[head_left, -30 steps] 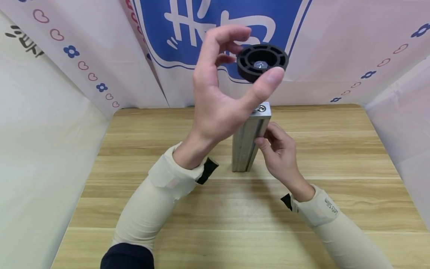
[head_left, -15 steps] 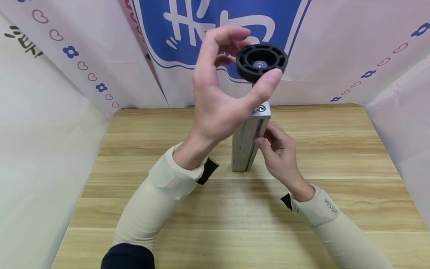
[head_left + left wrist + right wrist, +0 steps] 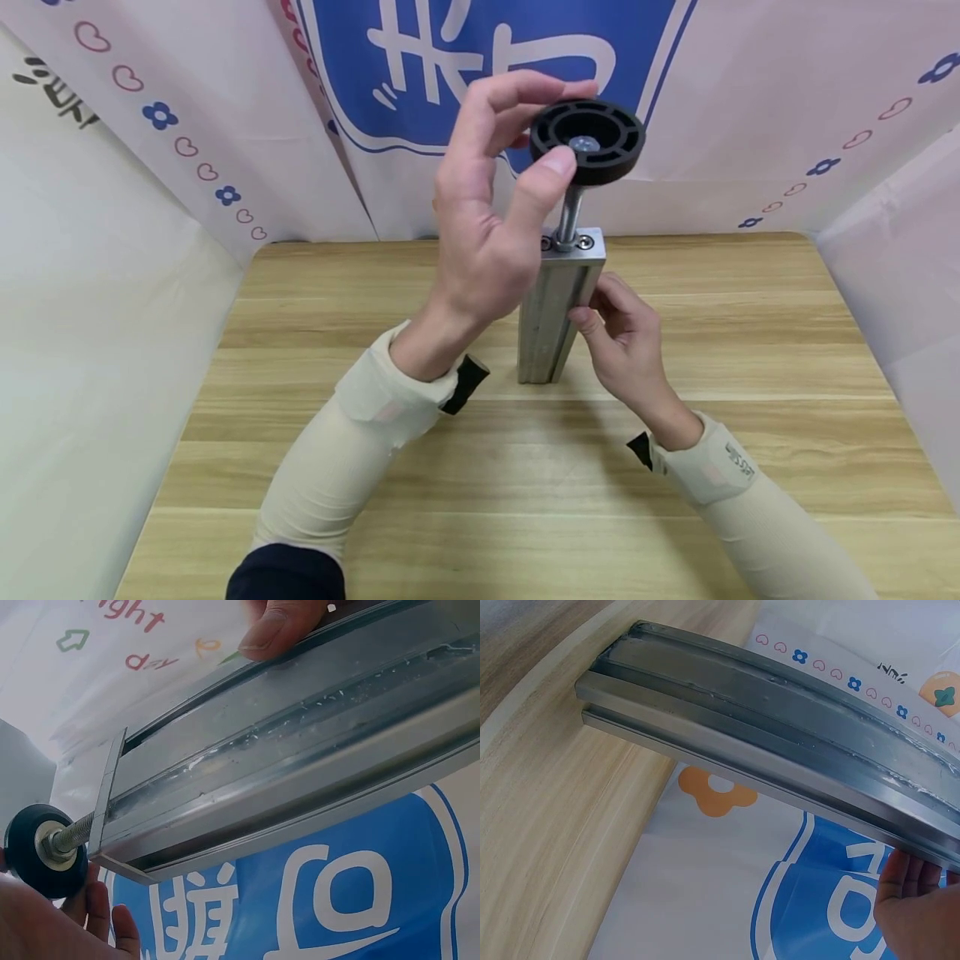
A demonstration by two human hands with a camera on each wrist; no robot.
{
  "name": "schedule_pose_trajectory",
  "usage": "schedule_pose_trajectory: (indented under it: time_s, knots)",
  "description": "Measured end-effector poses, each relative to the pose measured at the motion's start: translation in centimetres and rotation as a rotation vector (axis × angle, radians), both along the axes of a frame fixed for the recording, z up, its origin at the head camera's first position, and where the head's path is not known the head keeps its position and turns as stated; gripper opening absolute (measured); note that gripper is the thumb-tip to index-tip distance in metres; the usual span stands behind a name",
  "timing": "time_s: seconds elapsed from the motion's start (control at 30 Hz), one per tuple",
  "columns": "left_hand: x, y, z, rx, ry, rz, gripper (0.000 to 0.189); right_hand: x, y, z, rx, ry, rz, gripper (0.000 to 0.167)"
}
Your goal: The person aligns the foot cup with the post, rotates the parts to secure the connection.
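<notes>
An aluminium profile (image 3: 551, 321) stands upright on the wooden table, capped by a metal end plate (image 3: 588, 254) with screws. From the plate rises a threaded rod (image 3: 570, 215), which carries a black round levelling foot (image 3: 603, 171) at its top. A nut (image 3: 57, 844) sits under the foot in the left wrist view. My left hand (image 3: 483, 217) pinches the foot's rim, thumb on the near side and fingers on the far side. Lower down, my right hand (image 3: 626, 342) grips the profile's right side; its far fingers are partly hidden.
The wooden table (image 3: 480, 500) lies beneath both arms. Behind it hangs a white printed sheet with a blue panel (image 3: 420, 108), and white walls (image 3: 82, 308) close in the left and right sides.
My left thumb has slid leftward along the foot's near rim while the fingers have shifted right on the far side. More of the rod now shows. My right hand stays still.
</notes>
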State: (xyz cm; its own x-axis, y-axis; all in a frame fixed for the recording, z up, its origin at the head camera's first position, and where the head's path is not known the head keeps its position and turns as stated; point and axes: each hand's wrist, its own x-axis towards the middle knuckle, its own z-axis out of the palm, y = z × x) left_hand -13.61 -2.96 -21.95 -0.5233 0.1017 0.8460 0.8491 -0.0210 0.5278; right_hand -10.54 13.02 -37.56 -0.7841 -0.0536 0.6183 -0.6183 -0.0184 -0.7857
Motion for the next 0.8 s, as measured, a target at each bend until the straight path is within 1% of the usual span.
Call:
schedule_pose_trajectory:
  time_s: [0.1, 0.23, 0.37, 0.47, 0.53, 0.67, 0.8]
  knots:
    - [0.08, 0.03, -0.07, 0.0, 0.002, 0.009, 0.042, 0.01, -0.01, -0.02, -0.004, 0.004, 0.0, 0.066]
    - [0.3, 0.2, 0.0, 0.011, -0.015, 0.059, 0.05, -0.04, -0.02, -0.07, -0.01, 0.007, 0.004, 0.065]
    - [0.5, 0.37, 0.21, 0.017, -0.033, 0.103, 0.055, -0.09, -0.02, -0.21, -0.027, 0.013, 0.017, 0.06]
    - [0.53, 0.41, 0.4, 0.003, -0.023, 0.137, 0.06, -0.09, -0.01, -0.34, -0.042, 0.017, 0.027, 0.056]
    - [0.48, 0.43, 0.52, -0.004, -0.004, 0.153, 0.064, -0.09, -0.01, -0.39, -0.047, 0.017, 0.031, 0.056]
    - [0.35, 0.45, 0.68, -0.02, 0.024, 0.168, 0.069, -0.1, 0.01, -0.36, -0.044, 0.015, 0.033, 0.059]
    - [0.33, 0.41, 0.76, -0.022, 0.013, 0.165, 0.065, -0.05, 0.04, -0.22, -0.023, 0.012, 0.026, 0.061]
